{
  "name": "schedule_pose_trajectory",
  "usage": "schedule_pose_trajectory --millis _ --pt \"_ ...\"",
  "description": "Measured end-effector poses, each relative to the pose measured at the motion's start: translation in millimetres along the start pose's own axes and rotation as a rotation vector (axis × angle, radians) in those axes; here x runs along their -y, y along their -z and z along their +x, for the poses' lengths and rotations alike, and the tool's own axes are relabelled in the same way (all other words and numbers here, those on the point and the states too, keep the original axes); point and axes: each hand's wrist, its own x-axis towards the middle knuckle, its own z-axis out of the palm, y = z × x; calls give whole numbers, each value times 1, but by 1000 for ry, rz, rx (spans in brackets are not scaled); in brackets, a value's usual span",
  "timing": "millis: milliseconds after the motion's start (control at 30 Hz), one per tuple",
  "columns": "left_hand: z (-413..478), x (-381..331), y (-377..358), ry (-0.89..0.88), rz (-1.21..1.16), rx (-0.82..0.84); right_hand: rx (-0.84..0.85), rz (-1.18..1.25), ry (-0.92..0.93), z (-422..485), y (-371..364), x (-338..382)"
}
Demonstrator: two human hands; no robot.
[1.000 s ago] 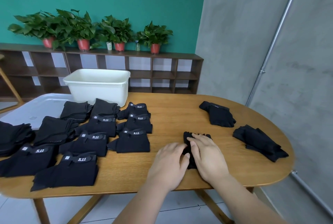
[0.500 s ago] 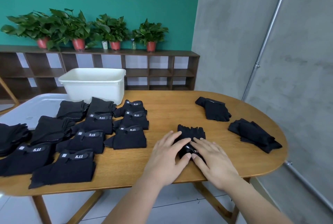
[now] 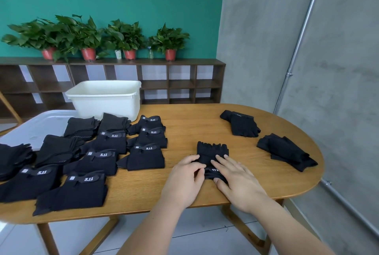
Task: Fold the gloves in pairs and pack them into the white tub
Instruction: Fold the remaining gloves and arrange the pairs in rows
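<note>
- The left hand (image 3: 184, 181) had bent fingers. They gripped the left edge of a black glove (image 3: 212, 150) near the front of the wooden table (image 3: 194, 123).
- The right hand (image 3: 235, 181) lay on top of the same glove. Its fingers (image 3: 222, 161) were mostly straight and pressed down, and its thumb touched the glove's near edge.
- The glove's short finger ends pointed away from the person. A small white label showed between the two hands.
- The white tub (image 3: 102, 101) stood at the far left of the table, well apart from the hands.
- Folded gloves (image 3: 145, 158) with "5.11" tags lay in rows between the tub and the front edge, left of the hands.
- Two more piles of black gloves sat on the right side: a far pile (image 3: 242, 124) and a near pile (image 3: 285, 151).
- A flat white lid (image 3: 41, 123) lay beside the tub, under some of the gloves.
- Green plants in red pots (image 3: 170, 43) stood on a brown shelf (image 3: 180, 82) by the green wall.
</note>
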Motion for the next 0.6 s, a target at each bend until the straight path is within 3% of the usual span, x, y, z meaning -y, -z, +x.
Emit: schedule_pose_trajectory --millis 267,433,600 --pt "-1 -10 3 -152 272 43 -25 -44 15 -1 -2 0" --pt "1 -11 -3 -89 376 140 -27 -20 16 -1 -2 0" --pt "4 -7 -1 -32 281 144 -270 198 -52 -8 -2 -3"
